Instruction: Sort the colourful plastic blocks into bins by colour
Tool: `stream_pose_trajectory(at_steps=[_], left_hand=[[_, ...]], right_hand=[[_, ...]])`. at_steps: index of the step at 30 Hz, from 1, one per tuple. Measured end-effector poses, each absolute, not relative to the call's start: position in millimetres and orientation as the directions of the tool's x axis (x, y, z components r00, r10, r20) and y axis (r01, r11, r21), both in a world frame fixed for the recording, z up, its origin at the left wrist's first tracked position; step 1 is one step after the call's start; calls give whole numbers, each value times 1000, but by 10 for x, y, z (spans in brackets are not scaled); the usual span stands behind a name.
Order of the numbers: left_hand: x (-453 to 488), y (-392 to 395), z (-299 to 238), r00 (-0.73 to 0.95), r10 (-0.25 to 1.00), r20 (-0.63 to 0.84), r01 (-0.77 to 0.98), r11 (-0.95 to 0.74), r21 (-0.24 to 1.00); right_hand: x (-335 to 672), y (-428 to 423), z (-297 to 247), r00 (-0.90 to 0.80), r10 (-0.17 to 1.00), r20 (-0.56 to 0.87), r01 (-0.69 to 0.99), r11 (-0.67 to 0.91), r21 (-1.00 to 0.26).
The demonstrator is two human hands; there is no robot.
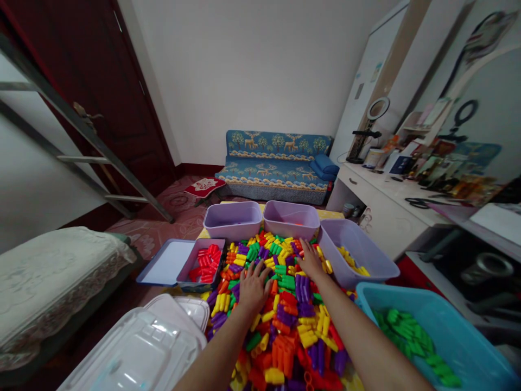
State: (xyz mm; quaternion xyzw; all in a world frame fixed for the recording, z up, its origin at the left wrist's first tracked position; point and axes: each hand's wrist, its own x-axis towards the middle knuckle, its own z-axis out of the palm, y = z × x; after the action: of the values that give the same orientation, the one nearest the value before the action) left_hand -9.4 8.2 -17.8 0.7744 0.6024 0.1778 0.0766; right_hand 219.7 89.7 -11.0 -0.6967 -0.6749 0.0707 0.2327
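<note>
A large heap of plastic building pieces [285, 315] in red, orange, yellow, green and purple lies in front of me. My left hand [254, 287] rests palm down on the middle of the heap, its fingers spread. Farther right, my right hand [311, 262] reaches over the heap's far side with its fingers apart, touching or just above the pieces. No piece shows in either hand, though both palms are hidden. Beyond the right fingers stands a purple bin [291, 218] with a little red inside. Another purple bin [233, 219] stands to its left.
Yellow pieces lie in a purple bin [358, 251] on the right. A blue bin [439, 331] nearer me contains green pieces. On the left are an open box [222, 255] of red pieces and stacked clear lids [142, 347]. A patterned sofa [280, 163] stands behind.
</note>
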Motion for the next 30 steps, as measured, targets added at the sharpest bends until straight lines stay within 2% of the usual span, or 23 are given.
stream_pose_trajectory(at_steps=[4, 11, 17, 23, 26, 30], left_hand=[[-93, 79, -199, 210, 954, 216, 905, -273, 327], [-85, 74, -209, 205, 951, 230, 911, -271, 311], [-86, 83, -232, 206, 949, 237, 907, -277, 318], [-91, 89, -245, 210, 947, 243, 904, -283, 320], [-92, 90, -248, 212, 947, 241, 905, -283, 317], [-92, 94, -258, 212, 946, 245, 907, -284, 310]], right_hand=[[2236, 900, -137, 2, 983, 182, 917, 71, -393], [2133, 657, -80, 56, 981, 184, 933, 14, -359], [2098, 536, 194, 45, 977, 210, 955, 20, -297], [2074, 671, 383, 136, 973, 189, 875, -28, -484], [2064, 693, 321, 136, 984, 114, 802, -41, -596], [2073, 669, 171, 163, 984, 76, 723, -67, -688]])
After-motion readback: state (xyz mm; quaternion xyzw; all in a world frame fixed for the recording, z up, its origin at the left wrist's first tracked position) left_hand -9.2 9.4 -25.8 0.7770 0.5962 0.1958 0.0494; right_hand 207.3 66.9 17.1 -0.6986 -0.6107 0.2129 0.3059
